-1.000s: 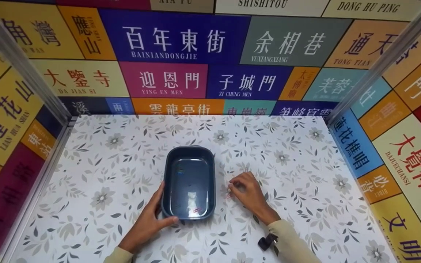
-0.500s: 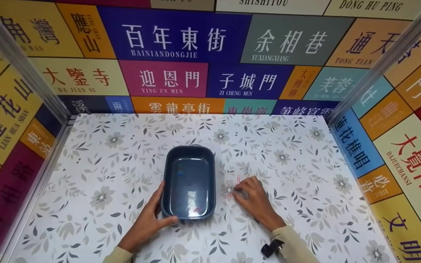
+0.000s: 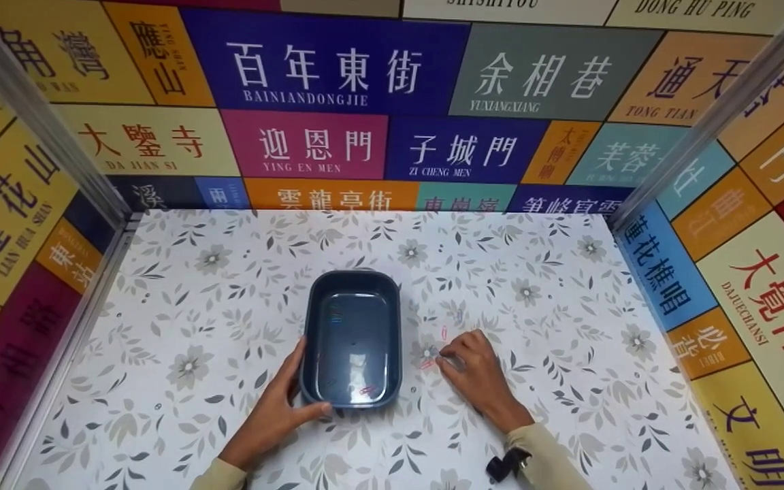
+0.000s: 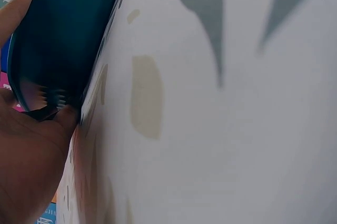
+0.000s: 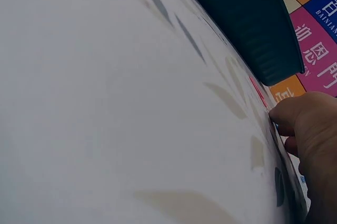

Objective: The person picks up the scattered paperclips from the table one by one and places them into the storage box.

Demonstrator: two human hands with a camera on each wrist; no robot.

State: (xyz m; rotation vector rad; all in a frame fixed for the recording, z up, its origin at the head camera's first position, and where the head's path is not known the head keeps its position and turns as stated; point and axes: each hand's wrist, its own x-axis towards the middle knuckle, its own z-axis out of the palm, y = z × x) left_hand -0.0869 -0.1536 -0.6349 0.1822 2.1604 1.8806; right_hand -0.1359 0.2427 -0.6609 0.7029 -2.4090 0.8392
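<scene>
My left hand (image 3: 276, 405) grips the near left corner of a dark blue rectangular container (image 3: 352, 340), thumb at the front and fingers along the left side. Inside lie blue paper clips (image 3: 336, 315) and a red paper clip (image 3: 366, 390). To the container's right, my right hand (image 3: 477, 374) has its curled fingertips down at the tabletop. A small blue bit shows by its thumb tip in the right wrist view, but whether anything is pinched is hidden. Close to these fingers lie a pink-red paper clip (image 3: 444, 333) and red ones (image 3: 427, 365).
A small bluish clip (image 3: 459, 315) lies farther back on the floral-patterned table (image 3: 229, 354). Walls of colourful panels with Chinese lettering (image 3: 324, 71) enclose the back and both sides. A black device (image 3: 506, 465) is strapped to the right wrist.
My right hand has shifted slightly right and toward me, then stayed nearly still at the tabletop, uncovering the pink-red clip. The left hand and container have not moved.
</scene>
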